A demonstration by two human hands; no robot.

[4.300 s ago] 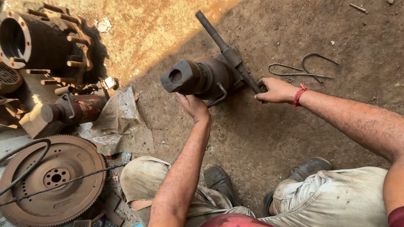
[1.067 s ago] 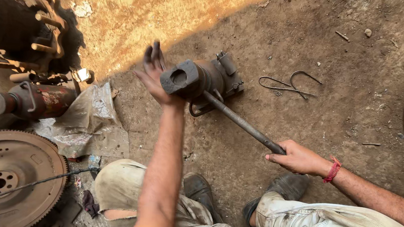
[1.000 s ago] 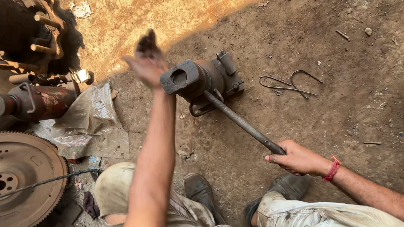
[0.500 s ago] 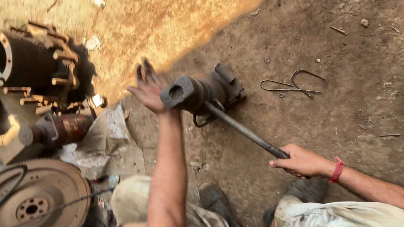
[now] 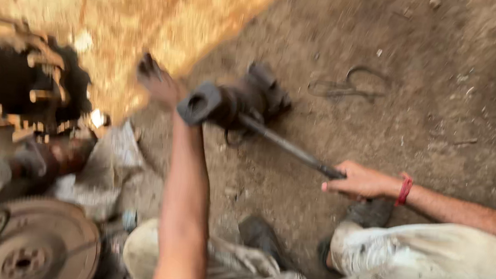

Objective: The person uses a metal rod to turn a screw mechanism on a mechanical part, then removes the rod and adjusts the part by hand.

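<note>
A dark, greasy cylindrical metal part lies on the dirt floor, its square-holed end toward me. A long metal bar runs from it toward the lower right. My right hand, with a red band at the wrist, is shut on the bar's near end. My left hand is just left of the part's near end, fingers spread and grimy, holding nothing. The picture is blurred by motion, so I cannot tell whether it touches the part.
A large rusty housing with studs stands at the left. A rusty flywheel disc lies at the lower left beside crumpled grey cloth. A bent wire loop lies beyond the part. My knees and shoes are below.
The bar swung from the far side of the part round to the near right, with my right hand on its end. My left hand came off the part's near end and now hovers spread beside it.
</note>
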